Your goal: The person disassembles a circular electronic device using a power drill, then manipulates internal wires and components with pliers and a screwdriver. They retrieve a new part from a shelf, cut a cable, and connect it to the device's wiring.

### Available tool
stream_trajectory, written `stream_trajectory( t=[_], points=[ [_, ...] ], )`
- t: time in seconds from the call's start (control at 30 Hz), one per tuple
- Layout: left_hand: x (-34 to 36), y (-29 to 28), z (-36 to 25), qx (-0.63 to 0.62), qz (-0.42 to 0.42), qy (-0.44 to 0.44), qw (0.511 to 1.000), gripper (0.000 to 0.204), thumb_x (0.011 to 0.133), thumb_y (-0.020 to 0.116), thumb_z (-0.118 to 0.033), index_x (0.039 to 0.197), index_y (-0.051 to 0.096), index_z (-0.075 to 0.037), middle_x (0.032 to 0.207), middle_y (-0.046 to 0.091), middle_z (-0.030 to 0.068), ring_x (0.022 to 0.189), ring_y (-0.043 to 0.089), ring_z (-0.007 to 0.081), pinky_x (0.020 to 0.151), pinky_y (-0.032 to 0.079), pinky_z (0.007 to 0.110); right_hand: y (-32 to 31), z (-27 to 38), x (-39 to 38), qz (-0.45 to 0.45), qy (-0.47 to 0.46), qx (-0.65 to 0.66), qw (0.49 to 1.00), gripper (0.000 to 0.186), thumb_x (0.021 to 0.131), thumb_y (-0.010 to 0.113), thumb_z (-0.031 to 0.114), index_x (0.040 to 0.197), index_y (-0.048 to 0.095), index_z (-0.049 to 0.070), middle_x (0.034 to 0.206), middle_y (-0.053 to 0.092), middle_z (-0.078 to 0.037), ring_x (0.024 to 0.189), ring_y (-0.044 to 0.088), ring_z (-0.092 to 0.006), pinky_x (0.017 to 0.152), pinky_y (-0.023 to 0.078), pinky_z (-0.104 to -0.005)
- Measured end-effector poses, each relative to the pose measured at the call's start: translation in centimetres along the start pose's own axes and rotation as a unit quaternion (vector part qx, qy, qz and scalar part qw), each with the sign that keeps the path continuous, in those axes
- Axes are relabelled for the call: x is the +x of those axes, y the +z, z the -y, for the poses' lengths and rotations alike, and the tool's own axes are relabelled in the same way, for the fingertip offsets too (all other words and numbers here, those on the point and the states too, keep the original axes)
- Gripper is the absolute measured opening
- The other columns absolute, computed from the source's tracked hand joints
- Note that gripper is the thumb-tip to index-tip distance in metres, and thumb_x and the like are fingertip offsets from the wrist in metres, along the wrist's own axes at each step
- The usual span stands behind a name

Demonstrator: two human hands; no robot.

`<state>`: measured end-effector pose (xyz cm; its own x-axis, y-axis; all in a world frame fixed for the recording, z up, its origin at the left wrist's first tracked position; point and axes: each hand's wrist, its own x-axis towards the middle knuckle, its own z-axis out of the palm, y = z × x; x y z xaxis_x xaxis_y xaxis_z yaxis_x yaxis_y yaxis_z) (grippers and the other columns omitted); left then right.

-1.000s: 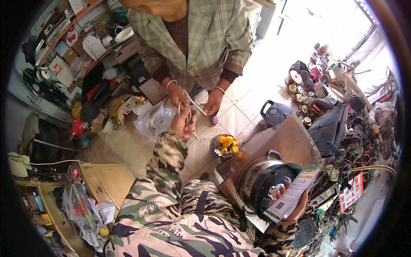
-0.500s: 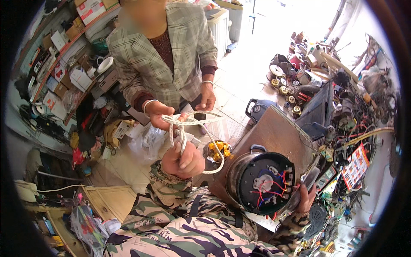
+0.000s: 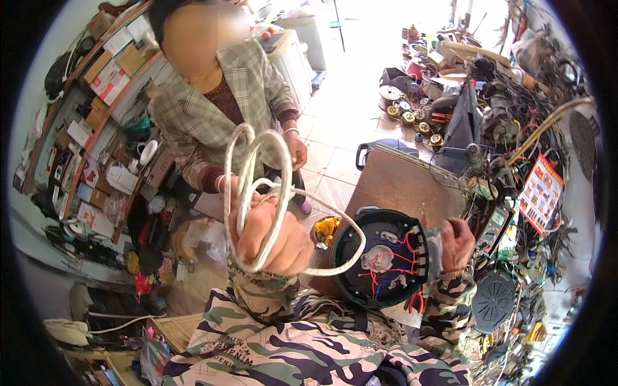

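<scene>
My left hand [image 3: 273, 238] is raised in the middle, closed round a looped white braided cord [image 3: 344, 257]. The other person's hand [image 3: 226, 186] is just behind the loops, partly hidden; whether it grips the cord is unclear. An upturned round black appliance base [image 3: 374, 244] shows red and blue wires, with red-handled pliers [image 3: 416, 302] at its lower edge. My right hand [image 3: 456, 244] is beside the base's right side, fingers curled on a greyish object that I cannot make out.
A person [image 3: 212, 112] in a plaid jacket stands opposite. The appliance sits on a brown worktop [image 3: 393, 180]. Cluttered shelves [image 3: 96, 122] line the left wall; spools [image 3: 409, 116] and tangled wires fill the right side, beside a black perforated disc [image 3: 492, 302]. A yellow-filled bin [image 3: 328, 228] is partly visible.
My left hand has risen toward me with the cord, whose loops now stand up. The long package earlier in my right hand no longer shows clearly. My view has tilted up toward the person.
</scene>
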<state>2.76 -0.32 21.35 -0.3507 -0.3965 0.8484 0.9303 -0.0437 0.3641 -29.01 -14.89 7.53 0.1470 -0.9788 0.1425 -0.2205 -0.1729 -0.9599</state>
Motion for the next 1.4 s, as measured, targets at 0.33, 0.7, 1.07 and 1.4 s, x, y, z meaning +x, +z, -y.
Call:
stream_trajectory(
  t=[0.33, 0.7, 1.07, 1.4],
  points=[
    [3.8, 3.0, 4.5, -0.033, -0.002, -0.01, 0.999, 0.026, 0.1, 0.055, -0.015, 0.079, 0.059, 0.0, 0.063, 0.057, 0.0092, 0.042, 0.042, 0.014, 0.04, 0.025, 0.029, 17.7, 8.7, -2.2, 0.431, -0.027, 0.232, 0.872, 0.062, 0.086, 0.081, 0.011, 0.139, 0.051, 0.003, 0.087, 0.067, -0.001, 0.079, 0.062, -0.0068, 0.069, 0.051, -0.0229],
    [-12.8, 5.5, 5.3, 0.116, -0.487, 0.053, 0.864, 0.05, 0.106, 0.047, -0.045, 0.074, 0.05, -0.007, 0.051, 0.041, -0.0001, 0.037, 0.033, 0.0125, 0.036, 0.023, 0.03, 9.3, 9.4, 2.5, 0.399, 0.023, 0.439, 0.805, 0.062, 0.091, 0.069, -0.001, 0.146, 0.041, -0.001, 0.118, 0.064, -0.014, 0.092, 0.068, -0.0182, 0.072, 0.058, -0.0302],
    [-4.6, 2.2, 4.1, -0.005, -0.334, 0.244, 0.91, 0.041, 0.109, 0.042, -0.034, 0.077, 0.048, -0.009, 0.053, 0.042, -0.0004, 0.035, 0.029, 0.0042, 0.034, 0.021, 0.02, 9.3, 6.6, -2.2, 0.195, -0.021, -0.021, 0.98, 0.027, 0.095, 0.068, 0.018, 0.111, 0.066, -0.004, 0.091, 0.072, -0.014, 0.085, 0.071, -0.0219, 0.073, 0.056, -0.0324],
    [-4.2, 1.0, 6.0, 0.354, -0.438, -0.277, 0.779, 0.031, 0.107, 0.05, -0.027, 0.089, 0.064, -0.005, 0.072, 0.062, 0.0014, 0.05, 0.049, 0.0086, 0.045, 0.038, 0.024, 9.1, 6.3, -2.2, 0.225, 0.067, 0.305, 0.923, 0.035, 0.106, 0.055, 0.031, 0.102, 0.067, -0.002, 0.085, 0.068, -0.003, 0.078, 0.061, -0.0097, 0.07, 0.049, -0.0264]
  ],
)
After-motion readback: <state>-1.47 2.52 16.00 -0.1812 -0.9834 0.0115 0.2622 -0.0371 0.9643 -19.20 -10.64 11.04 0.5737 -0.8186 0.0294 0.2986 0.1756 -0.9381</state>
